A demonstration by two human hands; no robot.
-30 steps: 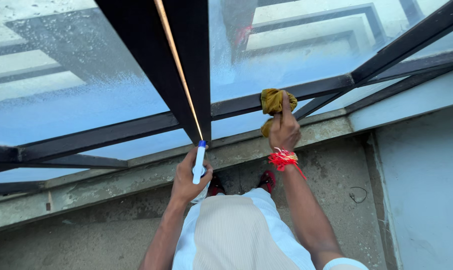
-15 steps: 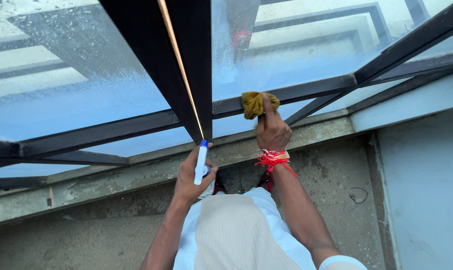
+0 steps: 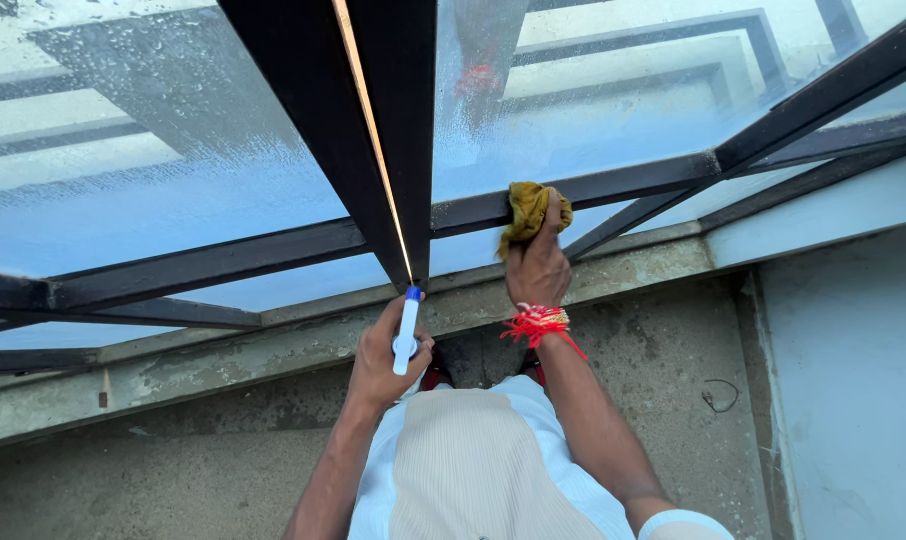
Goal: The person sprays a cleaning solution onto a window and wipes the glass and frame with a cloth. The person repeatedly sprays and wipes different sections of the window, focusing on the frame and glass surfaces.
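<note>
Since half a second ago, the right hand [image 3: 538, 268] has slid the cloth [image 3: 533, 210] slightly right along the black frame bar [image 3: 633, 180], fingers clamped on it. Left hand [image 3: 381, 360] holds a white spray bottle [image 3: 406, 328] near the ledge [image 3: 223, 360], fingers wrapped round it. Wet glass [image 3: 173, 150] lies beyond.

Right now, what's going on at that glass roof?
A person stands on a concrete ledge beside a sloped glass panel. The right hand presses a mustard-yellow cloth against the black metal frame at the glass's lower edge. The left hand grips a white spray bottle with a blue tip. The glass looks wet and streaky.
</note>
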